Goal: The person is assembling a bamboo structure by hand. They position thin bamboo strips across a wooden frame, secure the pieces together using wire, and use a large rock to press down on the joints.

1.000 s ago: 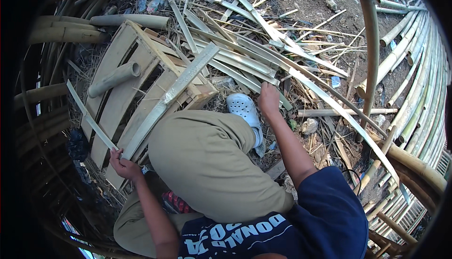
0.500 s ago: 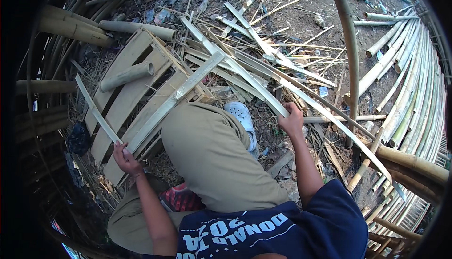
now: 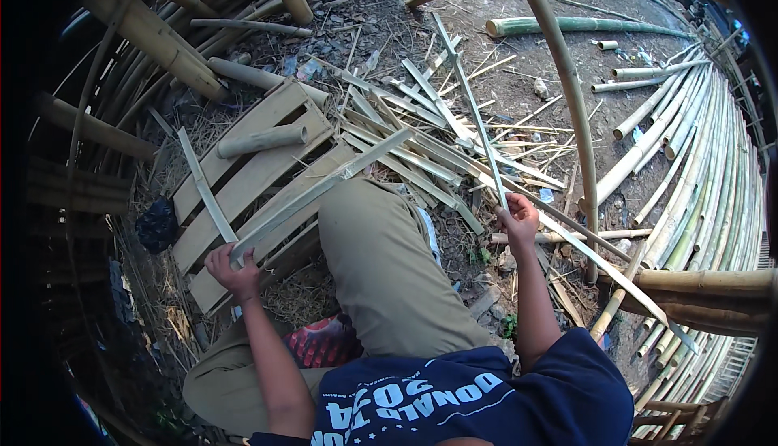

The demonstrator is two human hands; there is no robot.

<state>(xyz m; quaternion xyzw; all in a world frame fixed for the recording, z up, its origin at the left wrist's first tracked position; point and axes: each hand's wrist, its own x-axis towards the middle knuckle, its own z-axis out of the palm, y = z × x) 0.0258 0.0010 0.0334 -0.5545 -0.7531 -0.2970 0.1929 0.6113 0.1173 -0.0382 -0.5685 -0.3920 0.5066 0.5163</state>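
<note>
My right hand (image 3: 519,217) pinches the near end of a long, narrow bamboo strip (image 3: 472,106), which stretches away over the scattered strips. My left hand (image 3: 232,272) is closed around the near end of another split bamboo strip (image 3: 324,180); this one slants over the slatted wooden crate and past my raised knee. A shorter pale flat strip (image 3: 203,183) lies on the crate, its near end beside my left fingers. Whether those fingers also touch it, I cannot tell.
A short bamboo tube (image 3: 261,141) rests on the slatted crate (image 3: 231,174). Split strips (image 3: 429,158) litter the ground beyond my knee. Bamboo poles (image 3: 701,179) are stacked at right, and an upright pole (image 3: 571,81) stands ahead. A black plastic bag (image 3: 156,225) sits left.
The strip in my right hand has swung rightward, its far end now pointing more straight ahead. My left hand has moved from the shorter strip to the longer one's end. The view has shifted.
</note>
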